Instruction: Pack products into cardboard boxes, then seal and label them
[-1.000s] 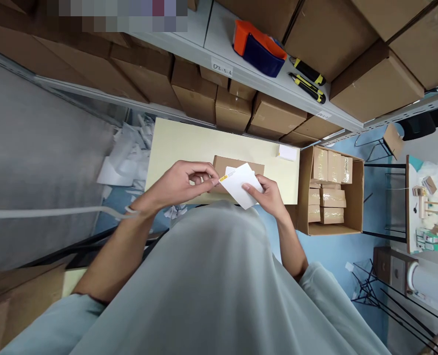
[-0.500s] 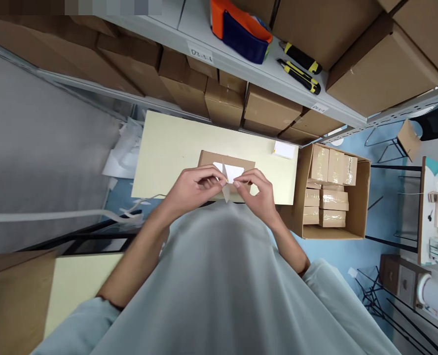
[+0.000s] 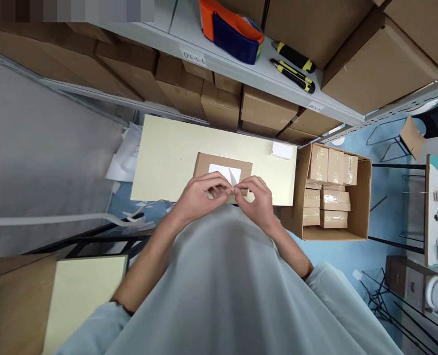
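Observation:
Over the cream table, my left hand (image 3: 206, 195) and my right hand (image 3: 256, 199) meet fingertip to fingertip. Both are closed in a pinch on a thin pale slip of paper (image 3: 234, 176), seen nearly edge-on, its pointed end upward. Which edge each hand grips is too small to make out. Just beyond my fingers a flat brown cardboard box (image 3: 201, 162) lies on the table, partly hidden by my hands. On its top is a white label (image 3: 218, 169).
A small white box (image 3: 281, 150) sits at the right end of the cream table (image 3: 163, 158). To the right stands an open carton (image 3: 359, 207) holding several taped boxes. The shelf above carries an orange and blue tape dispenser (image 3: 232, 34) and two utility knives (image 3: 295, 56).
Both hands have shifted slightly toward my body and drawn closer together at the fingertips. The paper slip has turned, its point now showing above the fingers. The view has moved a little.

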### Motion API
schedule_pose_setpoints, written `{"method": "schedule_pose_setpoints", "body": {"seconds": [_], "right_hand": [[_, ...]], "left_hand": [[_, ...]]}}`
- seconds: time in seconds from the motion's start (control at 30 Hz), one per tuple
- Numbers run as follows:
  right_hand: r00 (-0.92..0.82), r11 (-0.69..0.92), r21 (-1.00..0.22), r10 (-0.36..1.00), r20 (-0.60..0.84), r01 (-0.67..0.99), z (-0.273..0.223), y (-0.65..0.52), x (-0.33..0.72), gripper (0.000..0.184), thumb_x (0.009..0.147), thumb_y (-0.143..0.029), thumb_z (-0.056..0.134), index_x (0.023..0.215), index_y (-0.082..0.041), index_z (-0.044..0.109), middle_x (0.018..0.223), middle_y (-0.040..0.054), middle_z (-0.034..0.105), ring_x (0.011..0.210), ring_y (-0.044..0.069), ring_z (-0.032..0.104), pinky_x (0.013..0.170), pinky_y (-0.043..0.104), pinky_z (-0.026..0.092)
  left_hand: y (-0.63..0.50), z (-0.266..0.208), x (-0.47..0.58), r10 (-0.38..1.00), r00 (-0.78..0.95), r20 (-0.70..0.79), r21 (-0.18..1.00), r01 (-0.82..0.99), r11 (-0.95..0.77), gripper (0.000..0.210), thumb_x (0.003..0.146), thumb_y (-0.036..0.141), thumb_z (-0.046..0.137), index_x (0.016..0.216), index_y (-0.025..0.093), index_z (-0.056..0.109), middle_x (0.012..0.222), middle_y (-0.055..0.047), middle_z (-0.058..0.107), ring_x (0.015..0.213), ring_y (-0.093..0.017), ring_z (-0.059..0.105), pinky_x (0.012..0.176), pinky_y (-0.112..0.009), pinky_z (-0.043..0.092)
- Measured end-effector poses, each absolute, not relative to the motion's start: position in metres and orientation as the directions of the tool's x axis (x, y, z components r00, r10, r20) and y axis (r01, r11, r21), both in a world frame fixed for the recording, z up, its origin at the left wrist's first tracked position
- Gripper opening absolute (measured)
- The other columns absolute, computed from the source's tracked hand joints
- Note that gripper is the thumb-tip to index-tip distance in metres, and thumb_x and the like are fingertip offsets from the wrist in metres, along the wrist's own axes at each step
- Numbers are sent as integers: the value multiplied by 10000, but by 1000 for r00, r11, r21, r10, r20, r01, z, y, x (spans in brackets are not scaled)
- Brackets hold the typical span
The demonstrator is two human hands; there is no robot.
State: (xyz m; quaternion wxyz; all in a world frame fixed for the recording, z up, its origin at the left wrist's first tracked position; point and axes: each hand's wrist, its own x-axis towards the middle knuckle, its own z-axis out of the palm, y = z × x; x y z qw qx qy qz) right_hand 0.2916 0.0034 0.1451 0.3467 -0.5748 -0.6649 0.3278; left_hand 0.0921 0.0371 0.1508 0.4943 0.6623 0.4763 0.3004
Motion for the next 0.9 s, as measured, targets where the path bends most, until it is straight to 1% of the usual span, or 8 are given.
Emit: {"method": "schedule_pose_setpoints", "body": {"seconds": [0.17, 0.3, 0.37, 0.5, 0.63, 0.77, 0.9], "right_hand": [[-101, 131, -838, 991, 91, 530, 149, 3, 280, 128, 1043, -298, 665, 958, -257, 752, 955, 58, 724, 929, 221, 682, 859, 380, 580], [-98, 82, -833, 995, 34, 547, 156, 3, 263, 112, 1024, -351, 731, 970, -257, 759, 991, 65, 734, 966, 228, 679, 868, 389, 580], [-99, 60, -824, 995, 5, 563, 158, 3, 253, 104, 1022, -338, 733, 955, -262, 755, 984, 60, 733, 969, 228, 679, 869, 388, 578], [-105, 57, -829, 995, -2, 556, 159, 4, 232, 132, 1029, -294, 686, 912, -262, 738, 944, 48, 721, 936, 219, 682, 849, 375, 573], [-108, 27, -854, 994, -34, 519, 159, 6, 207, 157, 1039, -320, 673, 912, -253, 737, 941, 50, 734, 902, 210, 675, 827, 373, 569], [-95, 13, -877, 995, -38, 481, 159, 10, 179, 172, 1039, -325, 664, 905, -248, 739, 940, 52, 741, 885, 206, 669, 792, 363, 557], [-84, -4, -875, 995, -50, 483, 158, 14, 151, 173, 1030, -331, 668, 892, -250, 734, 927, 51, 735, 883, 210, 668, 774, 357, 543]], "left_hand": [[36, 150, 81, 930, 365, -46, 959, 276, -60, 192, 908, 378, 688, 841, 212, 759, 969, -50, 753, 804, -148, 673, 716, -267, 580], [35, 148, 65, 936, 349, -45, 965, 257, -49, 183, 905, 376, 694, 866, 218, 777, 991, -54, 759, 826, -159, 693, 724, -279, 600], [34, 147, 55, 937, 346, -44, 967, 249, -46, 189, 908, 383, 692, 872, 221, 783, 987, -55, 762, 829, -162, 696, 732, -285, 607], [35, 143, 34, 937, 345, -48, 975, 220, -31, 198, 901, 401, 695, 860, 223, 771, 982, -64, 770, 875, -182, 710, 740, -289, 619], [34, 138, 13, 942, 327, -75, 987, 161, 23, 222, 896, 436, 711, 845, 221, 733, 982, -75, 774, 892, -196, 722, 745, -294, 637], [32, 135, -8, 949, 286, -133, 989, 107, 106, 259, 889, 478, 734, 873, 220, 713, 991, -73, 782, 893, -201, 728, 760, -305, 655], [32, 126, -33, 950, 255, -180, 983, 90, 162, 262, 894, 476, 717, 860, 216, 702, 989, -72, 795, 892, -204, 742, 760, -306, 641]]}}
